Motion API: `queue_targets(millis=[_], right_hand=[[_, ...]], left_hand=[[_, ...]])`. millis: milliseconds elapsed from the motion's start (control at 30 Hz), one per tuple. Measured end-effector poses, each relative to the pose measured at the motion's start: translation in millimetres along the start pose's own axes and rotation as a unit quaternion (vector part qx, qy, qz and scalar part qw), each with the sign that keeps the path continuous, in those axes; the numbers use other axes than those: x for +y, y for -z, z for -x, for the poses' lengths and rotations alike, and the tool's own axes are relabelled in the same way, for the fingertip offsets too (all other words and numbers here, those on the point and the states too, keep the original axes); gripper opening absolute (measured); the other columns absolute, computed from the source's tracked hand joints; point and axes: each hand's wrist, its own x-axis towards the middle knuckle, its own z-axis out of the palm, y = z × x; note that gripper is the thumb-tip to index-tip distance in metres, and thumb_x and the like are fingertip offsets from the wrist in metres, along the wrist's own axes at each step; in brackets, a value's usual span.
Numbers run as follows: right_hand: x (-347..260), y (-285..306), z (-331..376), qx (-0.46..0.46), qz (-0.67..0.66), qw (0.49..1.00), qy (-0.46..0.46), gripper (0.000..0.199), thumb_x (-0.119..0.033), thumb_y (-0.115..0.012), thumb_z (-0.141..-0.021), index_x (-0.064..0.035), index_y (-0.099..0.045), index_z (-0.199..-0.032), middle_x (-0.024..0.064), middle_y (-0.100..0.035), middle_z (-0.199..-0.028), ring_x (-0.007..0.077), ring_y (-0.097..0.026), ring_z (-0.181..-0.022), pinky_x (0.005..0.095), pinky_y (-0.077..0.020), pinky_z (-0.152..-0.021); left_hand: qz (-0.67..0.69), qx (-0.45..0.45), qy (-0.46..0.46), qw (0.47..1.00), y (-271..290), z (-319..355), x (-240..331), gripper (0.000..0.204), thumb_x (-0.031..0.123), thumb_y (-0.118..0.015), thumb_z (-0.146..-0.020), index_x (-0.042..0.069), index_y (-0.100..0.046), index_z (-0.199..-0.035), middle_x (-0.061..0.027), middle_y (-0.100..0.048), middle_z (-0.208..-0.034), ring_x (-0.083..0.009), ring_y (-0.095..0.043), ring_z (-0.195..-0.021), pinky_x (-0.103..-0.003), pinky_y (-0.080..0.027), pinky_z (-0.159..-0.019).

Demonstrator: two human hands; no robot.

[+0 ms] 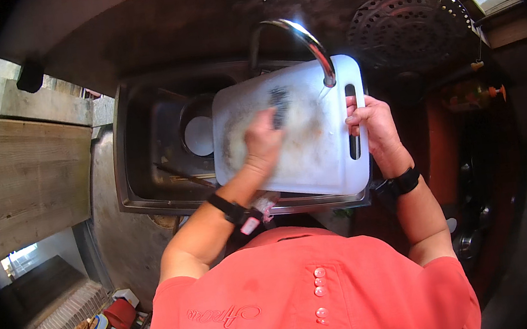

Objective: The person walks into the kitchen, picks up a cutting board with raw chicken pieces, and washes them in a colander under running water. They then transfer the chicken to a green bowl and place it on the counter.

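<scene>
The left hand (264, 140), blurred, is curled around a dark scrubber (280, 106) that sits against the face of the white cutting board (316, 175). The board lies under this hand, tilted over the sink (122, 179), its surface stained around the knuckles. To the left hand's right, the right hand (373, 124) grips the board's edge at the handle slot, fingers closed through the opening. Just above and left of the right hand, the tap (323, 62) arches over the board. Left of the left hand, a round bowl (199, 136) sits in the sink.
</scene>
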Motion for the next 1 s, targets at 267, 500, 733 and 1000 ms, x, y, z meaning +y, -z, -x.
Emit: queue_targets(millis=[267, 500, 733, 1000], right_hand=[[0, 4, 3, 0.021, 0.016, 1.000, 0.005, 0.034, 0.010, -0.056, -0.065, 0.0067, -0.061, -0.099, 0.0100, -0.062, -0.069, 0.0158, -0.057, -0.053, 0.0248, -0.0448, -0.051], [2, -1, -1, -0.016, -0.009, 1.000, 0.022, 0.032, 0.010, -0.057, -0.066, 0.0062, -0.064, -0.097, 0.0097, -0.064, -0.071, 0.0148, -0.058, -0.052, 0.0241, -0.0488, -0.051], [-4, -4, -2, 0.006, -0.003, 1.000, -0.007, 0.035, 0.009, -0.056, -0.065, 0.0055, -0.063, -0.099, 0.0099, -0.064, -0.071, 0.0141, -0.057, -0.053, 0.0235, -0.0476, -0.050], [7, 4, 3, -0.004, -0.033, 0.999, 0.023, 0.036, 0.011, -0.057, -0.066, 0.0055, -0.062, -0.101, 0.0093, -0.063, -0.070, 0.0146, -0.058, -0.053, 0.0239, -0.0469, -0.050]], left_hand=[[-0.124, -0.083, -0.246, 0.958, 6, 24, 10, 0.028, 0.006, -0.065, -0.077, 0.007, -0.067, -0.105, -0.0125, -0.058, -0.082, -0.0320, -0.060, -0.074, -0.042, -0.051, -0.065], [-0.190, 0.008, 0.010, 0.982, 34, -13, -37, 0.036, 0.002, -0.059, -0.075, 0.003, -0.068, -0.110, -0.0177, -0.067, -0.103, -0.0356, -0.065, -0.093, -0.041, -0.053, -0.080], [-0.072, -0.108, -0.246, 0.960, -11, 41, 27, 0.037, 0.007, -0.061, -0.076, 0.017, -0.066, -0.111, -0.0093, -0.050, -0.080, -0.0297, -0.056, -0.070, -0.042, -0.048, -0.058], [-0.242, -0.036, -0.017, 0.969, 79, 31, -73, 0.028, 0.006, -0.059, -0.077, 0.009, -0.068, -0.103, -0.0158, -0.065, -0.093, -0.0367, -0.064, -0.085, -0.044, -0.052, -0.073]])
